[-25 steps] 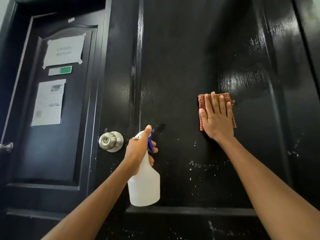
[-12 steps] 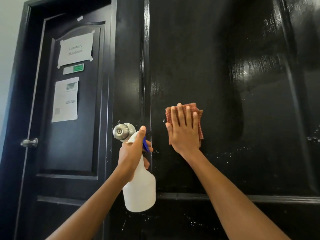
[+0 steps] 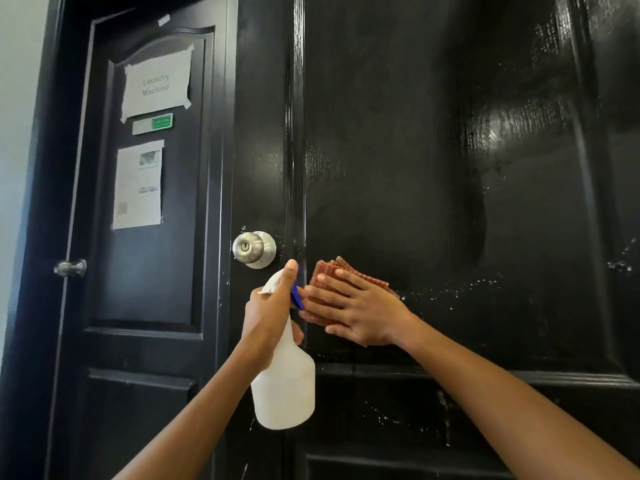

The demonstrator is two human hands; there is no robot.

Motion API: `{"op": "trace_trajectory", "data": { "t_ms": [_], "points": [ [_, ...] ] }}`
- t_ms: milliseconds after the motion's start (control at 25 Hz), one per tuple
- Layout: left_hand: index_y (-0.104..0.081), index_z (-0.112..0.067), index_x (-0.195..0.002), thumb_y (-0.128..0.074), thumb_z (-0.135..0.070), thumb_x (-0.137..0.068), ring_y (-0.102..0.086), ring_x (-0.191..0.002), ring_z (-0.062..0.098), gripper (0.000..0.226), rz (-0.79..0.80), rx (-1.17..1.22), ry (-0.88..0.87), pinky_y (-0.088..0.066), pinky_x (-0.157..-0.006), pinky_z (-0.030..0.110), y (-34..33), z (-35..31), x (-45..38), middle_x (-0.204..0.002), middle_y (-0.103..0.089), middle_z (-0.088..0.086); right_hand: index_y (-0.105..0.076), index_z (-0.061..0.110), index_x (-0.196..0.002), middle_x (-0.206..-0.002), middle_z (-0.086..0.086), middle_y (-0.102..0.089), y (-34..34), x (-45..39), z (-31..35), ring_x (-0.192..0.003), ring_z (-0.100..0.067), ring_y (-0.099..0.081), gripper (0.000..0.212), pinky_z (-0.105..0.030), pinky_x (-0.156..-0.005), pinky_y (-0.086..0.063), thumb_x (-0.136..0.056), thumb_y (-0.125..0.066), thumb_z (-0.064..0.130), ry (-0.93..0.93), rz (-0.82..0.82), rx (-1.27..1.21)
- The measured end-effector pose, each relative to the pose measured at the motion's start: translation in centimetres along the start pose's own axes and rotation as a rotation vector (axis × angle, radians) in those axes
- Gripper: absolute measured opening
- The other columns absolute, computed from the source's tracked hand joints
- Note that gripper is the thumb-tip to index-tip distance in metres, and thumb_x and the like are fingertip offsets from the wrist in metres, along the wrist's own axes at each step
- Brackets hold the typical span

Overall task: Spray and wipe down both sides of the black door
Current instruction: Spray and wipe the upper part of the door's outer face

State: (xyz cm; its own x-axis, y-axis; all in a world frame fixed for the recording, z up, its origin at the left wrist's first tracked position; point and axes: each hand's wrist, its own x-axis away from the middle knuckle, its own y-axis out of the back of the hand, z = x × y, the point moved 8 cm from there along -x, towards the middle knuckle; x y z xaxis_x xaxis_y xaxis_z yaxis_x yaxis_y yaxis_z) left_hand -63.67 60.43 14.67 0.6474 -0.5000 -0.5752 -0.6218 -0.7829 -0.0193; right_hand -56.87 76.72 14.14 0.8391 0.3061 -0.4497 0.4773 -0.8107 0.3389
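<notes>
At the far left a pale wall (image 3: 17,133) meets the frame of a second dark door (image 3: 149,271), which carries a small lever handle (image 3: 71,267) near its left edge. Taped to that door's upper panel is a paper sign (image 3: 156,85) reading "Laundry Machine", with a small white and green label (image 3: 152,123) just under it and a printed sheet (image 3: 138,184) below that.

To the right stands the black door (image 3: 433,150), glossy and filling most of the view, with white droplets scattered over its lower right part. Its round silver knob (image 3: 254,249) sits near its left edge.

Just below the knob, the left hand (image 3: 268,317) is wrapped around the neck of a white spray bottle (image 3: 284,382), the thumb raised along the nozzle head and the blue trigger (image 3: 297,296) showing beside the fingers. The bottle hangs upright, close in front of the door.

Immediately right of the bottle, the right hand (image 3: 360,311) lies flat with straight, spread fingers pointing left, pressing a folded red checked cloth (image 3: 332,270) against the door's middle panel, just above the horizontal rail (image 3: 485,374). The cloth's edge shows above and beyond the fingers.
</notes>
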Motion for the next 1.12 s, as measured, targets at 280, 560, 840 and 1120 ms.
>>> {"op": "trace_trajectory", "data": {
  "t_ms": [280, 560, 840, 1120],
  "points": [
    [-0.066, -0.022, -0.097, -0.046, -0.071, -0.082, -0.07, -0.072, 0.027, 0.055, 0.0, 0.008, 0.013, -0.056, -0.052, 0.03, 2.9, 0.6, 0.7, -0.088, -0.074, 0.011, 0.001, 0.024, -0.166, -0.174, -0.004, 0.006, 3.2, 5.6, -11.6, -0.159, -0.03, 0.006, 0.068, -0.051, -0.127, 0.008, -0.108, -0.02, 0.054, -1.045, -0.281, -0.141],
    [-0.062, -0.027, -0.115, -0.045, -0.065, -0.092, -0.072, -0.076, 0.023, 0.047, -0.051, 0.014, -0.019, -0.056, -0.053, 0.032, 6.5, 0.2, 0.1, -0.093, -0.074, 0.011, 0.001, 0.018, -0.166, -0.173, -0.011, 0.009, 4.3, -9.0, -5.9, -0.158, -0.035, 0.01, 0.067, -0.055, -0.128, 0.003, -0.11, -0.025, 0.047, -0.742, -0.235, -0.12],
    [-0.067, -0.023, -0.105, -0.046, -0.07, -0.09, -0.07, -0.069, 0.031, 0.054, -0.036, 0.031, 0.07, -0.057, -0.056, 0.033, 5.8, 2.3, 1.4, -0.09, -0.075, 0.01, -0.013, 0.014, -0.165, -0.173, -0.013, 0.001, 0.8, -5.6, 3.0, -0.159, -0.035, 0.007, 0.068, -0.055, -0.128, 0.0, -0.109, -0.035, 0.046, -0.553, -0.211, -0.153],
    [-0.067, -0.02, -0.094, -0.047, -0.073, -0.088, -0.065, -0.06, 0.028, 0.057, -0.007, 0.018, 0.091, -0.055, -0.054, 0.034, 5.0, 2.7, 2.9, -0.088, -0.075, 0.011, -0.011, 0.025, -0.166, -0.173, -0.001, -0.003, -2.3, 1.0, 7.9, -0.16, -0.025, 0.006, 0.062, -0.046, -0.128, 0.007, -0.111, -0.026, 0.049, -0.028, -0.029, -0.043]
  ]
}}
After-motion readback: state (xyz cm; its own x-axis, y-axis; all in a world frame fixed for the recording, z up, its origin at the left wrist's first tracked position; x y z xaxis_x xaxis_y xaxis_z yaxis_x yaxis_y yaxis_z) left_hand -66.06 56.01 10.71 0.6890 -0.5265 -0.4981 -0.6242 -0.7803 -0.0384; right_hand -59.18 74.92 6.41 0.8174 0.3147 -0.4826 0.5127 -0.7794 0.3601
